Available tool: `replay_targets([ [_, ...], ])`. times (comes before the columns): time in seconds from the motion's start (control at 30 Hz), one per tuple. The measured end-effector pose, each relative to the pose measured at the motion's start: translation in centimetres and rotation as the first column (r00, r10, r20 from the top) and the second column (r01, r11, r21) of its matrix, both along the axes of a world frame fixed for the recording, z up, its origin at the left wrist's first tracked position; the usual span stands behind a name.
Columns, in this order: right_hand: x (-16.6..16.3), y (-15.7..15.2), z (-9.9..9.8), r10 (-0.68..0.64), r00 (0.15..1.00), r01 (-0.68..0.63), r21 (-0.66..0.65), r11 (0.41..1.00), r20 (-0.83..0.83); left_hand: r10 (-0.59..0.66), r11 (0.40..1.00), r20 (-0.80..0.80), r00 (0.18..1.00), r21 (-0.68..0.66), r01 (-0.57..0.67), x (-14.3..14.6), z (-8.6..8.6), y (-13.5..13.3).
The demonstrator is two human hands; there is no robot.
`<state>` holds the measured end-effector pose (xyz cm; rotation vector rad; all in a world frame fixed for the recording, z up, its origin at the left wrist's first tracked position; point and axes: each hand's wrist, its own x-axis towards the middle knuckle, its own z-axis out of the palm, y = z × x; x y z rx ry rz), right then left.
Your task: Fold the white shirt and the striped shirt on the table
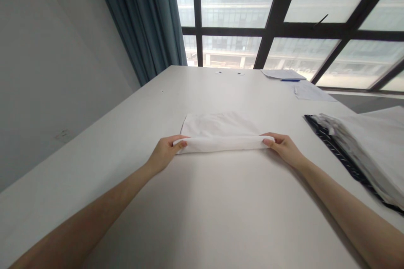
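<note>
A folded white cloth (221,131) lies flat in the middle of the white table (202,210). Its near edge is doubled over into a thick fold. My left hand (166,152) pinches the left end of that fold, thumb on top and fingers curled under. At the right end my right hand (282,147) grips the same fold the same way. Both forearms reach in from the bottom corners of the view.
A stack of folded garments (362,151), dark striped cloth under pale cloth, lies on the table's right side. Sheets of paper (311,91) and a blue pen (289,80) rest near the far edge. A window and a blue curtain (142,21) stand behind.
</note>
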<state>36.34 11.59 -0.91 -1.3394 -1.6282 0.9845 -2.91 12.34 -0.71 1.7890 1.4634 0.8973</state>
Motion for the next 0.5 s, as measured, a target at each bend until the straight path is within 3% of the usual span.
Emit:
replay_targets([
  [0.07,0.0,0.0,0.0,0.000,1.000,0.000,-0.002,1.000,-0.005,-0.007,0.998,-0.077,0.997,0.054,0.011,0.0,0.6,-0.4],
  [0.13,0.0,0.0,0.0,0.008,1.000,-0.008,-0.008,1.000,-0.002,-0.019,0.978,-0.208,0.978,0.198,0.061,0.2,1.3,-0.7],
  [0.27,0.1,0.1,-0.1,0.018,1.000,-0.018,-0.001,1.000,0.014,0.013,0.816,-0.564,0.826,0.483,0.317,1.6,2.2,-0.6],
  [0.33,0.2,0.2,-0.2,0.017,1.000,-0.017,0.003,1.000,0.022,0.047,0.759,-0.673,0.738,0.505,0.412,2.9,2.4,-0.4],
  [0.4,0.3,0.2,-0.3,0.013,0.999,-0.014,0.011,1.000,0.041,0.047,0.746,-0.724,0.688,0.484,0.458,4.1,2.3,-0.1],
  [0.5,0.3,0.0,-0.4,0.007,0.992,-0.017,0.082,0.996,0.125,0.045,0.721,-0.715,0.698,0.507,0.472,5.1,1.6,0.1],
])
